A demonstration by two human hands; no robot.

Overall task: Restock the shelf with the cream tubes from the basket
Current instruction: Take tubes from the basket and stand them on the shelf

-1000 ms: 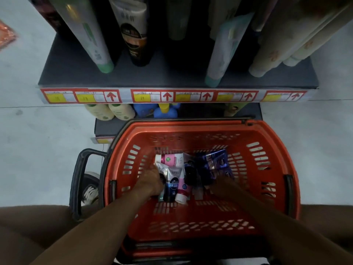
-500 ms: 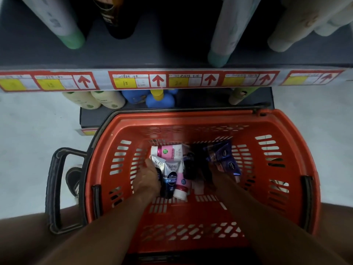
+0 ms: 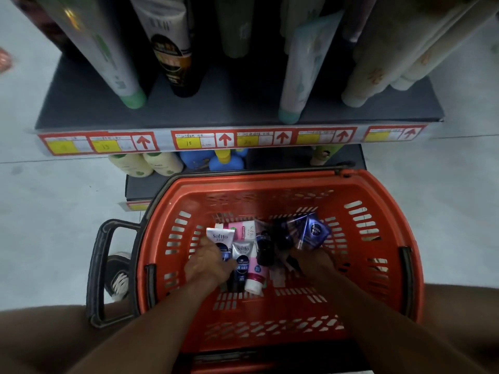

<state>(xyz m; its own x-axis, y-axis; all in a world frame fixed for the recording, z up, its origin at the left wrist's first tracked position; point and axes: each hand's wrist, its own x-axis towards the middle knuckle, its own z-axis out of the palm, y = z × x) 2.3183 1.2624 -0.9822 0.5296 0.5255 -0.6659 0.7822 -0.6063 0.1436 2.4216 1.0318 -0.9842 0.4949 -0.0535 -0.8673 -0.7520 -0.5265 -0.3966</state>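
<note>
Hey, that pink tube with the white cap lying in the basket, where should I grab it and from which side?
Likely grip the pink tube around its middle, from above and slightly from the right. It lies flat, cap toward you, against a dark tube on its left, where the left hand already crowds. The round body should pinch better than the flat crimped end.

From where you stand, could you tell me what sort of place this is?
Most likely a shop aisle: price labels along the shelf edge, an orange shopping basket, and rows of upright tubes.
</note>
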